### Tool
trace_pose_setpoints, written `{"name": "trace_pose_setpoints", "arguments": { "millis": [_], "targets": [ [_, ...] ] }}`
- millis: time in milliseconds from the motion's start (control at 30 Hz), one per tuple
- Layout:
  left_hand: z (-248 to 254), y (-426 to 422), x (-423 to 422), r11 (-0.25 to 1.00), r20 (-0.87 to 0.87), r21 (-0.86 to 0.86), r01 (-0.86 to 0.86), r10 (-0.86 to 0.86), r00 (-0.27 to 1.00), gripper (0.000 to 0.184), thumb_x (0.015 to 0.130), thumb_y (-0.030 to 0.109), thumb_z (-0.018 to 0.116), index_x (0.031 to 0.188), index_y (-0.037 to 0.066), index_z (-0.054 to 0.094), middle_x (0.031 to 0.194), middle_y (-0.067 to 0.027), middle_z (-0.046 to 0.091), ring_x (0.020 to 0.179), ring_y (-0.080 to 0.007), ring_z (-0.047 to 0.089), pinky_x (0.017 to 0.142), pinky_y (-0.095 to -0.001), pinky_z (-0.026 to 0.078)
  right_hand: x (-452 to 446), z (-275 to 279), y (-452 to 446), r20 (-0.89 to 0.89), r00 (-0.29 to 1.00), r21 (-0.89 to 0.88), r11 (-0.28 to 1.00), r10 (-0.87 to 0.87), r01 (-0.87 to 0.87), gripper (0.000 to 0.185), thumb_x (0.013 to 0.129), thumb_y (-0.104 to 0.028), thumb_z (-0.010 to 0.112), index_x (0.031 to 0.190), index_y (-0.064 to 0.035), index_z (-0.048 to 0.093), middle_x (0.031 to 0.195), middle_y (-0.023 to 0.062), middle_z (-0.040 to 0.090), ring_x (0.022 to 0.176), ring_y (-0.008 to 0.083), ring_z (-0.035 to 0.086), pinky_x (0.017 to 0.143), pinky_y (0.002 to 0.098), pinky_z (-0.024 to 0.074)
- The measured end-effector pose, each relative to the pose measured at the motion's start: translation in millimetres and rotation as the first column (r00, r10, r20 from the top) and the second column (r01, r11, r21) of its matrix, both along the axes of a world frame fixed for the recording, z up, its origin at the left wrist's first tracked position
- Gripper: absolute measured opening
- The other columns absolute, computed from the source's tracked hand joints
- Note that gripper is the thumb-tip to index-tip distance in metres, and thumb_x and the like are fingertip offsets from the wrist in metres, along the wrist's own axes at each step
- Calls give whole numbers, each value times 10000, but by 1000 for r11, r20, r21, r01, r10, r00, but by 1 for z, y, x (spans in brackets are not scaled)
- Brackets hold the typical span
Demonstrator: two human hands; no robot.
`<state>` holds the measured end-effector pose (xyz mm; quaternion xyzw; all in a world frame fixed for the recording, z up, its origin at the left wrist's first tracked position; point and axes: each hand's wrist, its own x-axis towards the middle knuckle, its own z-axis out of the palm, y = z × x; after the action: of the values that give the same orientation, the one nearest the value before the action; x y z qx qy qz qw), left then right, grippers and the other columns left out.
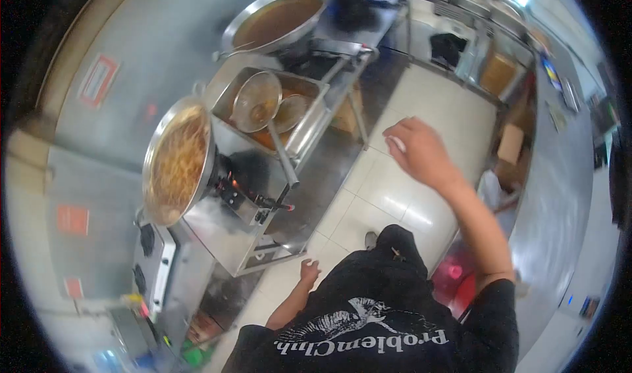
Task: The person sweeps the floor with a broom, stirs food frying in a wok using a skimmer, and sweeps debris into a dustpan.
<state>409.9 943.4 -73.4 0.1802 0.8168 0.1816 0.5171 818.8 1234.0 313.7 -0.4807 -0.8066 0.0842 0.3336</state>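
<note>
My right hand (pixel 421 150) is raised over the tiled floor in the aisle, its fingers curled in. A small pale patch shows between thumb and fingers, too unclear to name. My left hand (pixel 309 271) hangs low beside the front of the steel stove stand, fingers loosely bent and apart, with nothing seen in it. Nearest to it on the stand is a burner knob panel (pixel 253 208). Above that sits a large wok (pixel 179 165) of bubbling oil with light-coloured food frying in it. A long-handled strainer (pixel 258 103) rests across a rectangular steel pan (pixel 227 86), its handle pointing toward the aisle.
A second large wok (pixel 276 21) of brown liquid stands farther along. At lower left is a two-burner cooktop (pixel 158 267). A long steel counter (pixel 559 195) runs along the right, with cardboard boxes (pixel 510 142) beneath it and a red bucket (pixel 464 294) near my body.
</note>
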Motion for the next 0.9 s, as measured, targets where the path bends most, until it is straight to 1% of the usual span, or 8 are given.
{"name": "trace_pose_setpoints", "arguments": {
  "millis": [133,233,333,467,533,600,700,900],
  "targets": [
    [-39,-57,-24,957,53,6,-291,290,956,451,949,304,642,1315,71,519,987,-96,653,810,-277,684,613,-437,520,-132,-69,71,-103,990,-527,839,98,-138,343,966,-304,609,1077,6,705,1093,242,697,1000,412,657,892,472,524],
    [-48,-97,-4,888,130,1,-459,455,881,401,956,337,626,1256,74,584,966,-85,653,828,-302,679,638,-471,522,-199,-113,100,-120,929,-576,738,350,-352,389,997,-313,556,1087,56,635,1095,286,665,1035,449,638,898,512,523],
    [-16,-103,41,784,152,40,-619,608,780,388,986,360,586,1280,110,546,1093,-115,643,924,-328,682,724,-484,536,-216,-97,148,153,986,-133,990,62,-42,399,968,-316,588,1203,6,624,1220,251,603,1245,420,513,1051,560,402],
    [43,-39,80,471,238,96,-877,844,480,418,1021,382,557,1334,110,500,1254,-150,618,1023,-339,687,797,-470,550,-183,-38,256,427,890,314,949,-158,17,457,946,-372,623,1231,-16,640,1296,192,600,1302,374,492,1152,601,293],
    [58,3,77,495,277,272,-825,781,560,465,1028,398,567,1369,94,480,1264,-155,618,1030,-316,690,820,-438,548,-176,-43,310,554,815,360,932,-172,-48,474,931,-386,652,1218,-10,658,1285,201,617,1279,367,519,1137,607,302],
    [108,80,66,506,336,342,-792,721,606,501,1043,424,545,1397,79,465,1264,-156,619,1056,-295,685,855,-411,543,-176,-55,361,756,589,-253,957,286,-141,471,961,-421,620,1139,8,697,1198,202,685,1188,381,614,1092,561,406],
    [184,181,53,477,532,456,-751,531,660,529,1059,444,479,1436,75,438,1325,-180,587,1139,-318,653,907,-435,532,-175,-50,387,672,511,-495,838,536,-229,461,992,-416,577,1045,23,710,1082,231,714,1057,399,681,931,521,528],
    [292,301,36,645,810,297,-704,221,544,435,1057,410,504,1357,94,500,1050,-123,658,852,-263,686,757,-396,570,-140,6,356,766,411,-345,855,495,-387,417,1000,-366,571,952,31,689,991,243,711,925,416,703,819,511,565]
  ]
}}
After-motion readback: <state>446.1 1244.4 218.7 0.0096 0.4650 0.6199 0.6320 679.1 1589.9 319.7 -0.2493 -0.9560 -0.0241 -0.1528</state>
